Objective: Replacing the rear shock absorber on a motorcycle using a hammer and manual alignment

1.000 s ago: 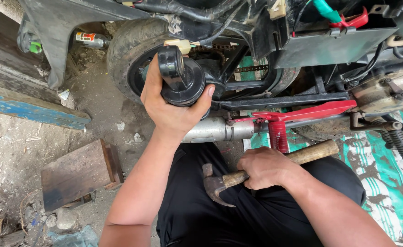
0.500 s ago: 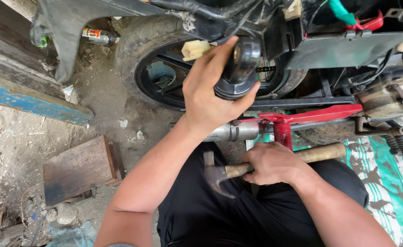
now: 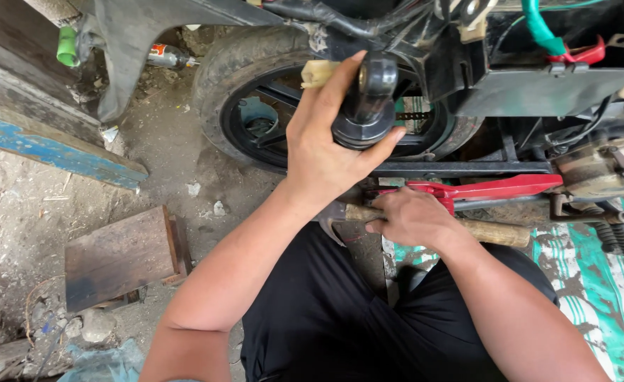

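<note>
Two hands work: the left hand (image 3: 326, 145) wraps the black rubber cylindrical part (image 3: 366, 106), held upright before the rear wheel (image 3: 216, 106); the right hand (image 3: 412, 219) (lower, nearer the body) grips the wooden-handled hammer (image 3: 496, 232), lying horizontal.

Wooden block (image 3: 121, 256) on dirt; blue-edged plank (image 3: 57, 152); striped mat (image 3: 602, 297).
</note>
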